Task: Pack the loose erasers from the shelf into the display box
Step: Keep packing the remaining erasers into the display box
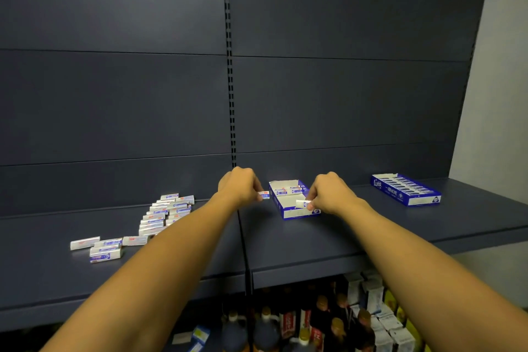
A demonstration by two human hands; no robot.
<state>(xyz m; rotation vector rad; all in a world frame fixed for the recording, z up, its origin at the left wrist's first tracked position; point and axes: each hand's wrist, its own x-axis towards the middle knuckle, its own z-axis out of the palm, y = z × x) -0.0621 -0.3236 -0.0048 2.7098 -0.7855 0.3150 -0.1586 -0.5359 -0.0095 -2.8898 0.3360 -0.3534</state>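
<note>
Pinching 1 eraser (303, 203) lengthwise over the display box (297, 213), the right hand (328, 194) is nearer; the left hand (238, 186) seemingly pinches another eraser (264, 195) just left of the box wall.

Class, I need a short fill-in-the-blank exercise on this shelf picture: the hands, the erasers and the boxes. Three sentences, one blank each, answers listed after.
1. Each hand pinches one ____; the right hand holds its own over the open display box.
2. The left hand is just ____ of that box.
3. The loose erasers lie at the left; the full box sits far to the ____.

Answers: eraser; left; right
</note>
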